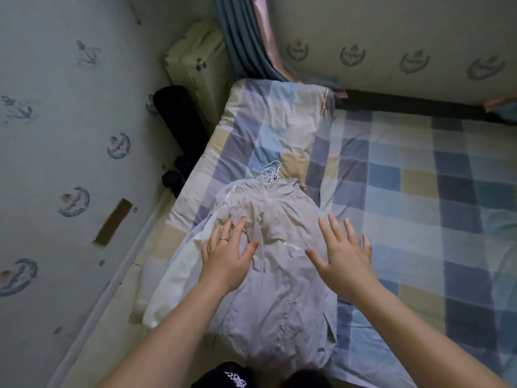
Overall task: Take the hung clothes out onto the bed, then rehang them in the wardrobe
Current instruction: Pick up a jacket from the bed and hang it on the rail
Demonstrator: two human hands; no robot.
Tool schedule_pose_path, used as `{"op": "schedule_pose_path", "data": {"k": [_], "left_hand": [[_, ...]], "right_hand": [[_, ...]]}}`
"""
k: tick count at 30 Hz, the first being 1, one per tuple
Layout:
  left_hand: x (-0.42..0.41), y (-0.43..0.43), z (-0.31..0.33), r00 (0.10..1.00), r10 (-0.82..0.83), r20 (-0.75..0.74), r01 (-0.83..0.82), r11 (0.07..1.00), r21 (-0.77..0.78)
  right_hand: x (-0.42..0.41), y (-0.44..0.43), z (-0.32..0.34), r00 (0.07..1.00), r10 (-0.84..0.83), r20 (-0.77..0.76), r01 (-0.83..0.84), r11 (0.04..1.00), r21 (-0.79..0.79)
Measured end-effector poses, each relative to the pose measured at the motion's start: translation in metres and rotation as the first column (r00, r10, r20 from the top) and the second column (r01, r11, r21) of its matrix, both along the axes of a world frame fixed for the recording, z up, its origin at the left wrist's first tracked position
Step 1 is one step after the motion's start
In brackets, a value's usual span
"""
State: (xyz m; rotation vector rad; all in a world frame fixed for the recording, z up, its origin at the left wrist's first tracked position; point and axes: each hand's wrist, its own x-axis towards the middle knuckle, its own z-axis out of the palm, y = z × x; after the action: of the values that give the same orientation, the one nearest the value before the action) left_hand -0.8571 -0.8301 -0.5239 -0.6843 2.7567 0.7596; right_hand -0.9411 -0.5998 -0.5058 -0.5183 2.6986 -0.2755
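Bedroom corner. Wall (56, 152) in pale paper with faded blue anchor motifs. Grey-blue pleated curtain (240, 37) with pink edge hangs at the far corner. Bed (419, 177) covered by a soft, creased check sheet in blue, lilac and beige squares. A folded quilt (268, 119) in the same check lies along the bed's left side.

Clothes (279, 298): a pile of thin, wrinkled grey-lilac garments lying flat on the quilt and the near edge of the bed, collars pointing away. A white garment (170, 278) sticks out from under the pile at left. White wire hangers (272, 172) are still in the garments, with the hooks bunched at the far end of the pile.

Left hand (228, 261): palm down on the upper left of the pile, fingers (237, 231) spread and flat on the cloth, ring (223, 240) on one finger. Right hand (348, 256): fingers straight and fanned over the pile's right edge. Cannot tell if it touches the cloth. Hooks lie well beyond both hands.

Cream hard case (195, 60) stands upright in the corner, closed, contents unseen. Black roll (179, 116) leans just beside it.
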Motion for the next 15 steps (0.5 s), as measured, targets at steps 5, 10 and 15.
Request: {"op": "schedule_pose_path", "data": {"k": [5, 10, 15], "left_hand": [[-0.057, -0.041, -0.062, 0.996, -0.027, 0.090, 0.023, 0.998, 0.052], [-0.122, -0.087, -0.154, 0.990, -0.042, 0.132, 0.030, 0.995, 0.094], [-0.180, -0.128, -0.248, 0.979, -0.127, 0.160, 0.116, 0.991, 0.073]], "right_hand": [[-0.040, -0.035, -0.055, 0.996, -0.046, 0.079, 0.042, 0.998, 0.054], [-0.079, -0.075, -0.136, 0.982, -0.093, 0.162, 0.072, 0.989, 0.131], [-0.126, -0.109, -0.221, 0.978, -0.127, 0.168, 0.101, 0.983, 0.153]]}}
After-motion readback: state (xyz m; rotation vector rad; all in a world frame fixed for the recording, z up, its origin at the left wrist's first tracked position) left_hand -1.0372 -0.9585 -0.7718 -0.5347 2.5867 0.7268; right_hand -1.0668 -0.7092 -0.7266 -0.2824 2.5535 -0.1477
